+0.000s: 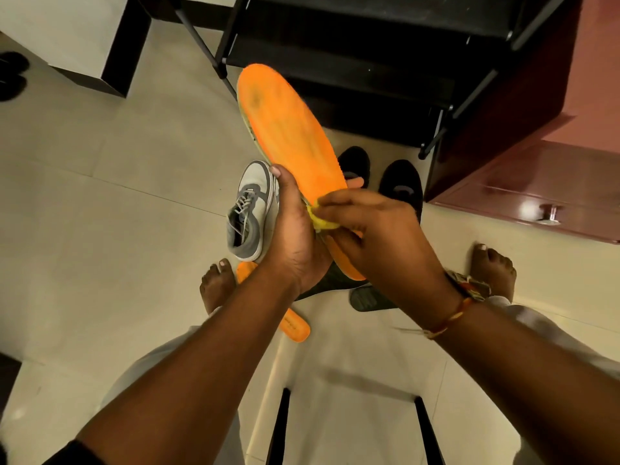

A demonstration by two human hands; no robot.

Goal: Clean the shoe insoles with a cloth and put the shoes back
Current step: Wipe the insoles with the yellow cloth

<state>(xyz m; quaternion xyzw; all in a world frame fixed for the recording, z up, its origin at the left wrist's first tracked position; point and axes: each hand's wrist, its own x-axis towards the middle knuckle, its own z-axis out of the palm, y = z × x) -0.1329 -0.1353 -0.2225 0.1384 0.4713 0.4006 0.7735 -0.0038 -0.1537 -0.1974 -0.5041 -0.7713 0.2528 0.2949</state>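
Observation:
My left hand point(295, 236) grips a long orange insole point(288, 129) near its heel end, toe pointing up and away. My right hand point(369, 226) presses a small yellow cloth point(322, 220) against the insole's heel part, fingers curled over the cloth. Below on the tiled floor stands a grey and white sneaker point(250, 209). A second orange insole point(292, 325) lies on the floor under my left forearm, partly hidden. Dark insoles point(365, 298) lie beneath my hands.
A pair of black shoes point(399, 186) sits on the floor before a black shoe rack point(352, 62). A reddish cabinet with a drawer knob point(550, 214) stands at right. My bare feet point(216, 283) rest on the tiles. Black shoes point(11, 75) lie far left.

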